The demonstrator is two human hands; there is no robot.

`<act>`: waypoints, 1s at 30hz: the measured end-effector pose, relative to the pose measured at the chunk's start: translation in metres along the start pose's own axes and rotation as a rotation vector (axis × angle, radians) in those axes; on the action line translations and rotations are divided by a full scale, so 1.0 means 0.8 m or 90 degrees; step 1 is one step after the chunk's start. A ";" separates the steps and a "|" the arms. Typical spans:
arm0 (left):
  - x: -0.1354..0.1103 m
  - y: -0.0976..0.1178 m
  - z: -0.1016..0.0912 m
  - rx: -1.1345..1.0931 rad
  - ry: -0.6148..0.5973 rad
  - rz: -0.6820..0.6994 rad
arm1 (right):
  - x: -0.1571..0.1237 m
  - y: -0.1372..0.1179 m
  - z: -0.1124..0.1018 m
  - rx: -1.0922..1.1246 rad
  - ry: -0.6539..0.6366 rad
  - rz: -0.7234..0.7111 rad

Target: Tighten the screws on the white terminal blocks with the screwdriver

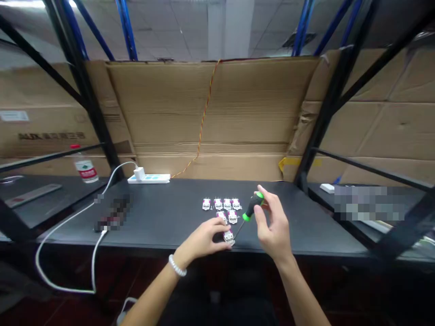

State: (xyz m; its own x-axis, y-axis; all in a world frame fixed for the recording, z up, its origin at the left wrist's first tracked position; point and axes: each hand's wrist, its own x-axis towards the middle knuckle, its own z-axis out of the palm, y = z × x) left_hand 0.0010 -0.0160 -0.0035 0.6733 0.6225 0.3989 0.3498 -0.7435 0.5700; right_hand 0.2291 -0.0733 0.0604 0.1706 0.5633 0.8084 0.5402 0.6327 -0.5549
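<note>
My left hand (207, 235) pinches a small white and pink part (229, 237) against the black table (163, 213), near its front edge. My right hand (273, 222) grips a black screwdriver with green ends (252, 206), tilted so its thin shaft points down at that part. Just beyond lie several more of the same white and pink parts (222, 204) in a short row, with two more closer to me. A beaded bracelet (177, 266) circles my left wrist.
A white power strip (149, 178) with a plugged charger and white cable (68, 222) lies at the back left. A dark object sits left of centre. A bottle with a red cap (84, 166) stands far left. Cardboard sheets (217, 117) and black frame posts (322, 122) wall the back.
</note>
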 end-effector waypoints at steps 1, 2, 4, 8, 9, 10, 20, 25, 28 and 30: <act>0.000 0.000 0.000 0.001 0.001 -0.001 | 0.000 0.000 -0.001 0.018 -0.011 0.004; 0.000 0.001 0.000 0.003 0.001 -0.003 | -0.001 0.000 -0.001 0.032 -0.018 0.006; 0.001 0.001 -0.001 0.006 -0.004 -0.008 | -0.001 0.000 -0.001 0.033 -0.017 -0.006; 0.001 0.003 -0.001 0.009 0.000 -0.010 | 0.001 -0.004 0.002 -0.051 0.036 -0.034; 0.001 0.004 -0.001 0.009 0.002 -0.010 | 0.001 -0.005 0.002 -0.063 0.049 -0.035; 0.001 0.004 -0.001 0.009 0.002 -0.011 | 0.002 -0.006 0.002 -0.065 0.056 -0.032; 0.000 0.002 -0.002 0.011 -0.001 -0.009 | 0.002 -0.010 0.001 -0.064 0.030 -0.040; 0.001 0.002 -0.001 0.014 -0.008 -0.008 | 0.002 -0.008 0.000 -0.036 0.012 -0.030; 0.000 0.001 0.000 0.017 0.003 -0.007 | 0.001 -0.008 -0.003 0.003 -0.025 -0.044; 0.000 0.002 -0.001 0.016 0.003 -0.006 | 0.001 -0.010 -0.004 -0.028 -0.002 -0.050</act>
State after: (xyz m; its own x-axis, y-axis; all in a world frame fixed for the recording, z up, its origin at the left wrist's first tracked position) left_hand 0.0011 -0.0171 -0.0020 0.6671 0.6308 0.3963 0.3722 -0.7430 0.5562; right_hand 0.2276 -0.0794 0.0661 0.1240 0.5140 0.8488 0.5877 0.6512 -0.4801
